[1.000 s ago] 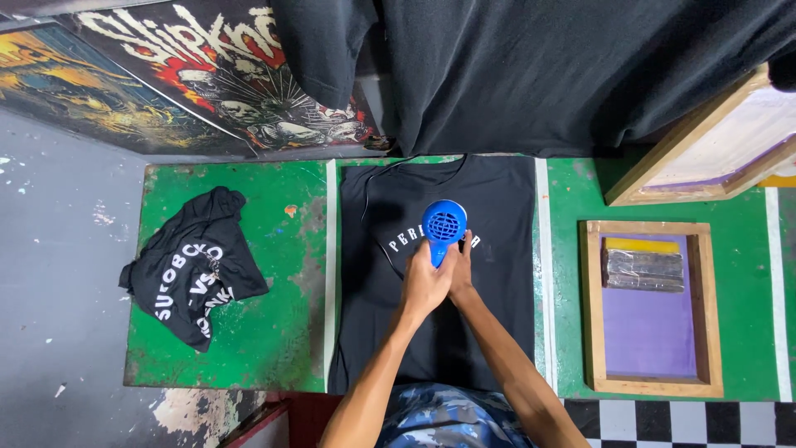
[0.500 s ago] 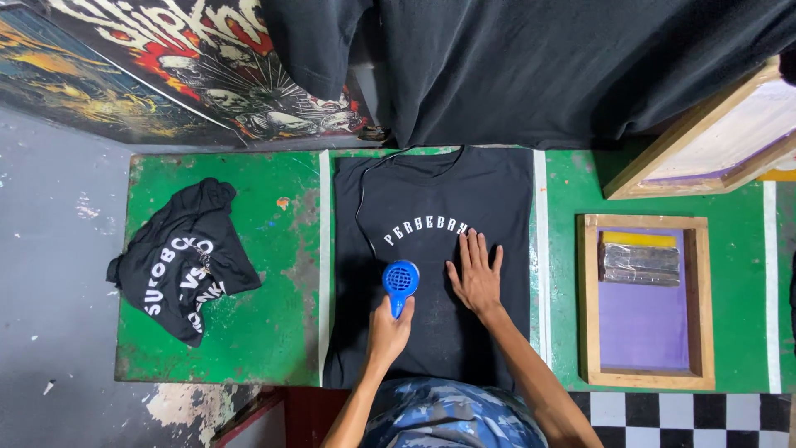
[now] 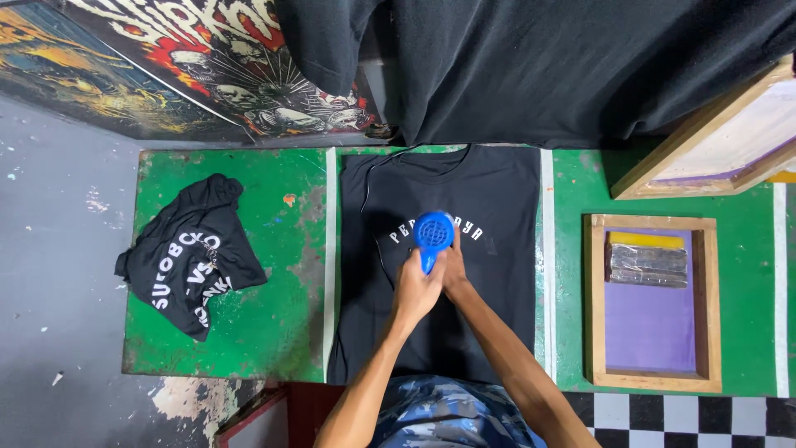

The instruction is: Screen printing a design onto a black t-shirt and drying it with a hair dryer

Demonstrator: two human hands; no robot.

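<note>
A black T-shirt (image 3: 497,307) with an arched white print lies flat on the green table (image 3: 290,315). My left hand (image 3: 417,289) grips the handle of a blue hair dryer (image 3: 434,231), whose round head hangs over the middle of the print. My right hand (image 3: 455,267) lies against the left hand on the shirt, just below the print. Its fingers are hidden by the dryer and the left hand. A thin black cord (image 3: 369,187) runs along the shirt's left side.
A crumpled black printed shirt (image 3: 191,261) lies on the table's left part. At the right is a wooden screen-printing frame (image 3: 653,303) with purple mesh and a squeegee (image 3: 648,259). Another frame (image 3: 713,141) leans at the far right. Dark cloth (image 3: 564,66) hangs behind.
The dryer has moved up and right, from below the print to directly over it. My right hand has drawn in from lying spread on the shirt to sit beside the left hand.
</note>
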